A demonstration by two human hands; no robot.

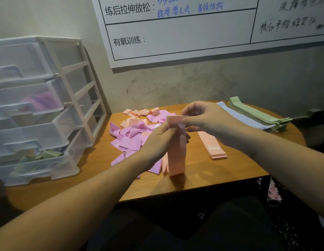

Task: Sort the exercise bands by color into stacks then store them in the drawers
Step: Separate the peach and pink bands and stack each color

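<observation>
Fingers first: the right hand [208, 120] pinches the top edge of a peach band [176, 147], thumb and fingers closed on the fabric, while the left hand [157, 140] grips the same band a little lower, fingers curled round its left edge. The band hangs straight down from that hold, long axis upright, its folded lower end just above or brushing the surface [221, 171], hard to say which. It looks thin, soft and very light, floppy enough to sag anywhere it isn't held, so the ends are the sensible places to take it, a hand at each, to keep it flat. Just right of it lies the peach stack [212, 144], bands flat, running away from the person toward the wall. Left of the hands, a jumbled heap of purple bands [128, 140] with loose peach ones [139, 112] behind, still unsorted. Far right, a neat green stack [257, 115] sits beside a pale blue stack [241, 115]. At the left edge stands the clear drawer unit [39, 109], purple and green showing faintly through two drawers.
</observation>
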